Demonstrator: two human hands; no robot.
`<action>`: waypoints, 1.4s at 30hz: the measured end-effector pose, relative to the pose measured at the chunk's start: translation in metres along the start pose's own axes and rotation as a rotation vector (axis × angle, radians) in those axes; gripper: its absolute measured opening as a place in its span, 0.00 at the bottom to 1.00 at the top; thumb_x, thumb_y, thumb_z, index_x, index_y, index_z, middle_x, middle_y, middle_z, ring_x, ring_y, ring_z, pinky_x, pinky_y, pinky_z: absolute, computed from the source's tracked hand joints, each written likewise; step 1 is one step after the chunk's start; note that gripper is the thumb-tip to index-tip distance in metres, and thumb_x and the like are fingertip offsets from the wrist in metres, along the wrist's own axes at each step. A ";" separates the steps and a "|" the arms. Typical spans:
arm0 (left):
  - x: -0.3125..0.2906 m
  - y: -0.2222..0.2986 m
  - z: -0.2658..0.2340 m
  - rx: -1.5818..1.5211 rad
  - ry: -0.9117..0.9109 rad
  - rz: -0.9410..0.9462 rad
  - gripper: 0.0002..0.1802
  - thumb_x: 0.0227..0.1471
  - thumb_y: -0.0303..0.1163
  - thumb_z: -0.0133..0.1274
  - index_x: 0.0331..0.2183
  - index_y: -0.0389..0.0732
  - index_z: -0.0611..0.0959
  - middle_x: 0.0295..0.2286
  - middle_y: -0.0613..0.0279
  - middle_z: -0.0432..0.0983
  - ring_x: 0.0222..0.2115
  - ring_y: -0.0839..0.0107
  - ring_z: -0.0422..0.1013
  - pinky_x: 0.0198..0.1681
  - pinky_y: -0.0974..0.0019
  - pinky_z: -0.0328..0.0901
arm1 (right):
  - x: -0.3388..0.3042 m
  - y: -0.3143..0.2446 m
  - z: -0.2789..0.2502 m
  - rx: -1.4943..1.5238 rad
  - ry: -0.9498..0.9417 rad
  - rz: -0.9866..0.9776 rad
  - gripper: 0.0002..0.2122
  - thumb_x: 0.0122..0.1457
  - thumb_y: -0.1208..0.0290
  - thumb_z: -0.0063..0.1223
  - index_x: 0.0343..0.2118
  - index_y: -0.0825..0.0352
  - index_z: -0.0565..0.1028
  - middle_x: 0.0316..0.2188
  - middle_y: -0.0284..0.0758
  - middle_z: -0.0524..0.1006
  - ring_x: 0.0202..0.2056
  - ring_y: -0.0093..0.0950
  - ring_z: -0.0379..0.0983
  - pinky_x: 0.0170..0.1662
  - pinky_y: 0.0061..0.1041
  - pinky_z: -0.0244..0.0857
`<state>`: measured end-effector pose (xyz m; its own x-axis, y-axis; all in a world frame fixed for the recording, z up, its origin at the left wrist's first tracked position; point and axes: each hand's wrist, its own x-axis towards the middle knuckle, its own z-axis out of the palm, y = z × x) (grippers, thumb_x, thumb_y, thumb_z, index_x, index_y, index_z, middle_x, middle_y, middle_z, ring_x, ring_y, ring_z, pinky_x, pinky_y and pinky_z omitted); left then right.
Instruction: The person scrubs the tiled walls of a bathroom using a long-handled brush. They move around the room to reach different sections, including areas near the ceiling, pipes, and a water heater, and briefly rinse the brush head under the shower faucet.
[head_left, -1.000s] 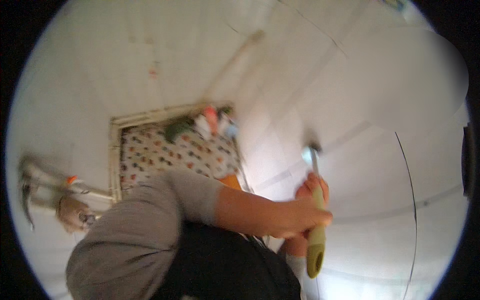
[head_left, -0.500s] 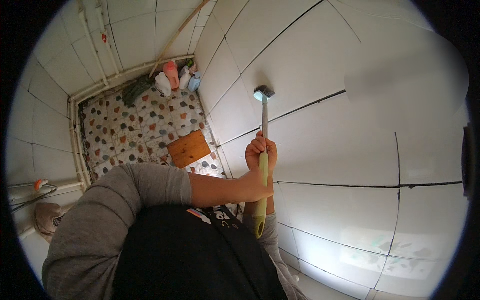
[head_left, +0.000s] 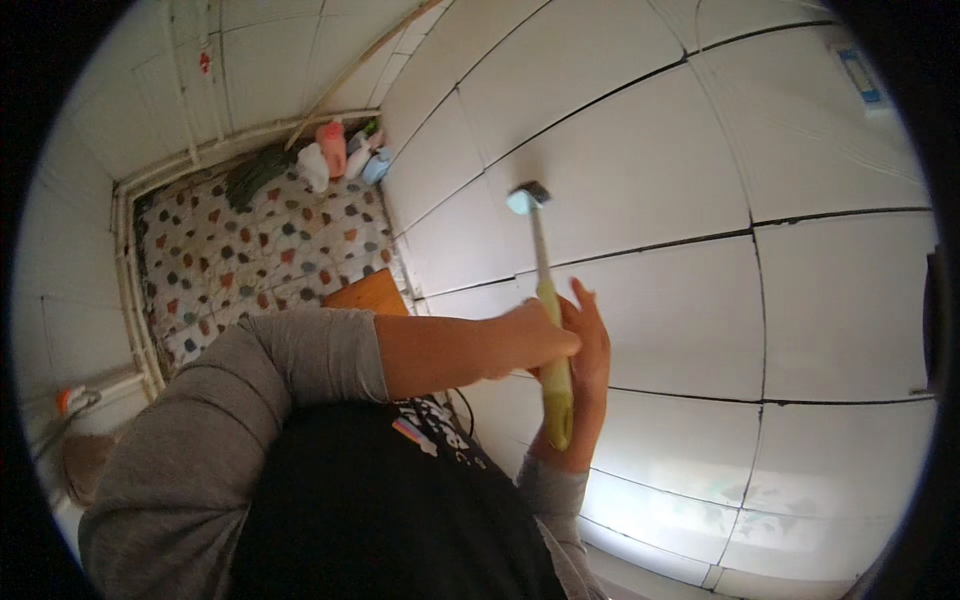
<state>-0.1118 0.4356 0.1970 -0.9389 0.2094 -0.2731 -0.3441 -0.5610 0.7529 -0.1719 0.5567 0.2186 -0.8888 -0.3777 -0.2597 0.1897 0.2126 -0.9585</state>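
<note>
A long-handled scrub brush (head_left: pixel 543 250) with a yellow-green grip, a pale shaft and a light blue head is held up along the white tiled wall (head_left: pixel 650 310). Its dark bristles (head_left: pixel 537 190) face the wall near a tile joint; whether they touch it is hard to tell. My left hand (head_left: pixel 545 335) is wrapped round the grip, its forearm crossing in front of my body. Just behind and to the right of the grip, my right hand (head_left: pixel 592 335) is open, fingers stretched upward. The left hand and grip partly hide it.
A wooden board (head_left: pixel 368 293) lies on the pebble-patterned floor (head_left: pixel 260 240) beside the wall. Several plastic bottles, among them a pink jug (head_left: pixel 331 148), stand in the far corner near a leaning wooden pole (head_left: pixel 360 65). Pipes (head_left: pixel 125 270) run along the left wall.
My right hand has let go of the brush's shaft and come down to the right, fingers spreading. My left hand has moved up and right with the grip. The view has shifted slightly.
</note>
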 end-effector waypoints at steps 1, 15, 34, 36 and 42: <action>0.007 0.000 -0.010 0.126 0.046 0.004 0.25 0.44 0.32 0.53 0.38 0.19 0.69 0.27 0.49 0.71 0.28 0.63 0.73 0.26 0.61 0.69 | -0.016 -0.005 -0.004 -0.092 0.099 -0.169 0.26 0.65 0.54 0.36 0.57 0.71 0.60 0.48 0.44 0.70 0.46 0.33 0.69 0.46 0.30 0.66; 0.023 -0.002 -0.017 0.700 0.042 0.067 0.34 0.46 0.38 0.54 0.40 0.19 0.57 0.28 0.31 0.72 0.29 0.46 0.75 0.29 0.57 0.72 | -0.103 0.007 0.076 -1.281 0.383 -0.075 0.34 0.52 0.74 0.52 0.61 0.70 0.50 0.51 0.54 0.63 0.48 0.51 0.66 0.48 0.41 0.63; 0.148 0.040 0.017 -0.056 0.142 0.255 0.18 0.58 0.41 0.44 0.38 0.34 0.65 0.27 0.56 0.72 0.25 0.69 0.70 0.29 0.65 0.67 | -0.122 0.027 -0.042 0.611 0.202 0.012 0.33 0.57 0.65 0.48 0.64 0.63 0.47 0.24 0.33 0.67 0.14 0.15 0.52 0.15 0.12 0.48; 0.173 0.049 0.015 -0.188 0.037 0.291 0.16 0.60 0.42 0.40 0.37 0.37 0.64 0.23 0.58 0.70 0.23 0.69 0.69 0.27 0.64 0.66 | -0.132 0.018 -0.044 0.498 0.222 -0.015 0.34 0.56 0.63 0.48 0.64 0.63 0.47 0.23 0.33 0.66 0.14 0.14 0.53 0.16 0.11 0.48; 0.190 0.031 0.053 -0.177 0.059 0.252 0.17 0.62 0.45 0.34 0.34 0.40 0.62 0.19 0.61 0.66 0.14 0.69 0.66 0.18 0.64 0.65 | -0.147 0.000 -0.047 0.357 0.546 -0.050 0.27 0.56 0.68 0.56 0.58 0.68 0.62 0.29 0.27 0.72 0.27 0.14 0.66 0.29 0.07 0.59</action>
<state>-0.3009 0.5006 0.1996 -0.9917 0.0023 -0.1287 -0.0909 -0.7210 0.6870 -0.0610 0.6547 0.2625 -0.9664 0.1523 -0.2071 0.1860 -0.1414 -0.9723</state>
